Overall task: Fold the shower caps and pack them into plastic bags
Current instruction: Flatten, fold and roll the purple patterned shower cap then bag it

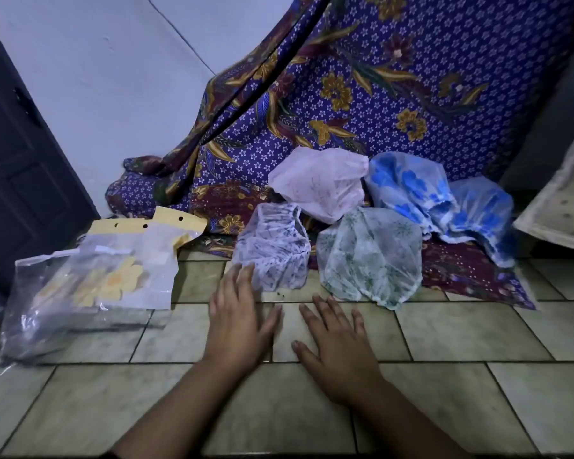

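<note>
Target item: the grey-print cap (274, 251) lies crumpled on the tiled floor (461, 329), at the near edge of the patterned cloth (378, 94).
Direction from hand: the cap is straight ahead of your left hand (236, 314) and slightly to its right.
Contact: your left fingertips (246, 271) reach the cap's near-left edge. Touching or just beside cannot be told.
Long axis: the cap is bunched and slightly longer front to back. Its gathered rim appears to face away from you.
Nearer hand: left. Your right hand (340, 346) is nearer the green-print cap (370, 256) but clear of it.
Left hand state: palm down on the floor, fingers straight and close together, gripping nothing.
Right hand state: palm down on the floor, fingers spread, holding nothing.
Other caps: the pink cap (318, 183) and the blue-flowered caps (444, 200) lie farther back on the cloth.
Destination: the plastic bags (90, 279) lie well to your left, one with a yellow-flowered item inside.
Next move (judgement): take the grey-print cap with your left hand and draw it onto bare floor between both hands for folding.
</note>
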